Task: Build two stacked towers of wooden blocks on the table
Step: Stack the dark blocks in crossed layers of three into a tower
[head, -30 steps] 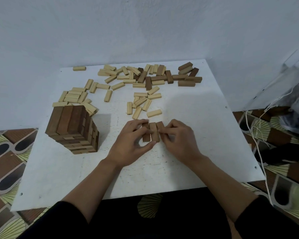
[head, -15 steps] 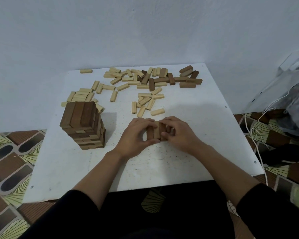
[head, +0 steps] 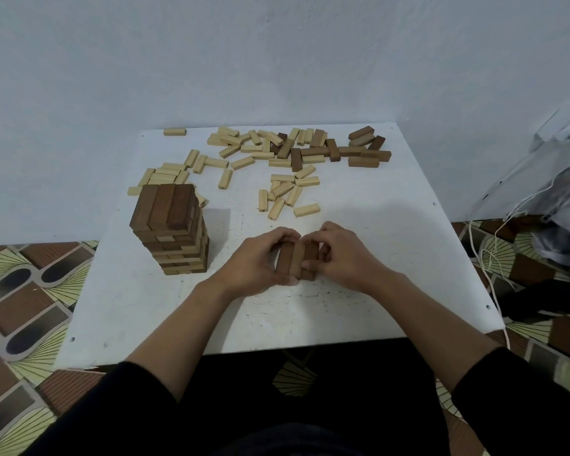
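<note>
Curling round the dark blocks (head: 297, 260), left hand (head: 257, 258) and right hand (head: 343, 255) grip them (fingers (head: 277, 233) bent).

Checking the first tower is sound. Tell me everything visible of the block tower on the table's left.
The tower is an upright stack of wooden blocks, many layers high. Its top layer is three dark brown blocks side by side; below, dark and pale blocks mix in crosswise layers. It stands on the white table, loose pale blocks just behind it. Neither the left hand nor the right hand, both gripping dark blocks to its right, touches it.
</note>
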Tool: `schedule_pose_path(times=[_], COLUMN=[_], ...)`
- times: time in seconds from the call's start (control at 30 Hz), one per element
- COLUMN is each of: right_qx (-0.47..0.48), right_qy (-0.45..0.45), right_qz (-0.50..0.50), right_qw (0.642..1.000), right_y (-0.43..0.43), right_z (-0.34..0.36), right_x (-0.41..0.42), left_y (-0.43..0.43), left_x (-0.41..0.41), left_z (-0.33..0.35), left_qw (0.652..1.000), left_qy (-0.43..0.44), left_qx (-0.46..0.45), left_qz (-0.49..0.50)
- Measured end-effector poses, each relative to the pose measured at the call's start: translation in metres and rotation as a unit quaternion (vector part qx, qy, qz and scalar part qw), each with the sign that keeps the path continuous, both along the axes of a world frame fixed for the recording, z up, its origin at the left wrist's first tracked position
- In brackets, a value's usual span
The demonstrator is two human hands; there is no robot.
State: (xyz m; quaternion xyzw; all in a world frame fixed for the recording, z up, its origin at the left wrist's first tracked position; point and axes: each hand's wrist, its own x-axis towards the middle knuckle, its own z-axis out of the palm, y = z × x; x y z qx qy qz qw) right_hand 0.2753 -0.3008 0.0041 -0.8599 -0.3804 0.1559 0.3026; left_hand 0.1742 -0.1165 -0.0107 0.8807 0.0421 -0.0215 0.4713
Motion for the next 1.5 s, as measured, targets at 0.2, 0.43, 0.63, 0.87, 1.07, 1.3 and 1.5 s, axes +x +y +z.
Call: schedule_pose_path(times=[0.2,0.43,0.63,0.87,1.07,1.3,1.5], right_qx=[0.006,0.016,0.033,0.054,0.064,0.088,0.13], right_qy=[0.0,-0.015,-0.009,0.004,0.011,0.002,0.045], right_qz=[-0.003,-0.03,-0.053,-0.069,-0.091,-0.148,-0.186], right_qw=[1.0,0.999,0.998,0.996,0.994,0.985,0.973], right_y=[-0.002,-0.003,-0.004,-0.007,-0.004,0.0,-0.003], right_z=[0.002,-0.003,-0.005,-0.007,-0.006,-0.013,-0.021], right_x=[-0.009,-0.02,-0.024,-0.026,-0.03,-0.049,-0.06], left_y=[0.007,0.008,0.005,-0.018,-0.038,-0.024,0.0], left_x=[0.004,0.0,-0.01,-0.035,-0.037,-0.035,-0.029], left_z=[0.009,0.008,0.007,0.007,0.001,0.001,0.016], left_qw=[0.999,0.997,0.999,0.994,0.983,0.992,0.998], left_qy=[0.027,0.031,0.014,-0.042,-0.053,-0.038,0.033], left_qx=[0.01,0.03,0.031,0.064,0.121,0.083,0.039], left_qz=[-0.045,-0.061,-0.031,0.081,0.126,0.087,-0.044])
